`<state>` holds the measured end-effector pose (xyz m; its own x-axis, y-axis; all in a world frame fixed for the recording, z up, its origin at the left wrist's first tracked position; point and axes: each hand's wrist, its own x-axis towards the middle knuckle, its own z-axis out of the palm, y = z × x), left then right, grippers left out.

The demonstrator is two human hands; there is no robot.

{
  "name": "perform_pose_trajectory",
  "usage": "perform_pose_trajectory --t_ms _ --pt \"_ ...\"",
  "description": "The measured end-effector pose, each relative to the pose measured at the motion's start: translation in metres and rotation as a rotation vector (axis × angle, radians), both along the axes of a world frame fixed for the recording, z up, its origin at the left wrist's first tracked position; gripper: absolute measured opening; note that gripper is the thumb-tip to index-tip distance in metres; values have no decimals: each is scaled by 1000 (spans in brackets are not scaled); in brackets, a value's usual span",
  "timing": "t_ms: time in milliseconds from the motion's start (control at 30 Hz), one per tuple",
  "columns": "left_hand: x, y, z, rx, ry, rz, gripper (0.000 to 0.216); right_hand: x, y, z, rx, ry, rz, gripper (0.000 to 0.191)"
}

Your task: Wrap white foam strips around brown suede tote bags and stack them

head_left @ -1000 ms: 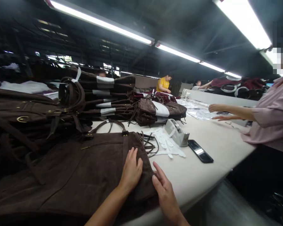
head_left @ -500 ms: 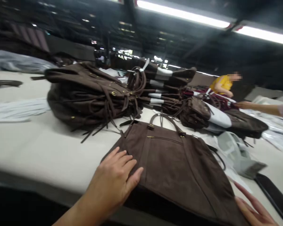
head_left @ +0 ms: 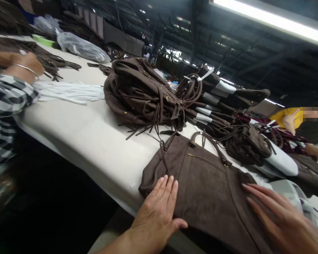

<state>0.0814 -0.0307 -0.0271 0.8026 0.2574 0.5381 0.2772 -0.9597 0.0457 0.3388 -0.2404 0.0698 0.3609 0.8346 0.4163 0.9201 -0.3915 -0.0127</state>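
Note:
A flat brown suede bag (head_left: 204, 180) with a zip and two short handles lies on the white table (head_left: 90, 137) in front of me. My left hand (head_left: 159, 208) rests flat on its near left corner, fingers spread. Over the bag's right side lies my right hand (head_left: 283, 218), blurred, palm down, fingers stretched out. Neither hand grips anything.
Behind the bag stands a heap of brown bags (head_left: 140, 95) and a stack with white paper bands (head_left: 222, 95). White strips (head_left: 69, 92) lie to the left. A person in a checked sleeve (head_left: 2, 106) works at the far left; another in yellow (head_left: 288, 120) sits at the right.
The view has swung further left. My left hand slid right onto the bag's corner, and my right hand moved up onto the bag's right side.

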Motion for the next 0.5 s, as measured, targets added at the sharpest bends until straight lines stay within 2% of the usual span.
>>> perform_pose_trajectory --t_ms 67,133,200,267,333,400,500 --pt "1 -3 1 -37 -65 5 76 -30 66 15 -52 106 223 29" --pt "2 -7 1 -81 -127 18 63 -52 129 17 -123 218 494 30" --pt "5 -11 0 -129 -190 51 48 -66 183 10 -156 261 733 36" --pt "7 -15 -2 -165 -258 95 36 -71 223 -3 -251 291 900 40" --pt "8 -16 -3 -199 -318 115 30 -72 249 -16 -381 309 979 38" --pt "7 -17 -2 -250 -355 140 30 -70 259 -22 -463 321 991 28" --pt "5 -18 7 -268 -419 238 34 -64 250 -18 -389 335 988 18"
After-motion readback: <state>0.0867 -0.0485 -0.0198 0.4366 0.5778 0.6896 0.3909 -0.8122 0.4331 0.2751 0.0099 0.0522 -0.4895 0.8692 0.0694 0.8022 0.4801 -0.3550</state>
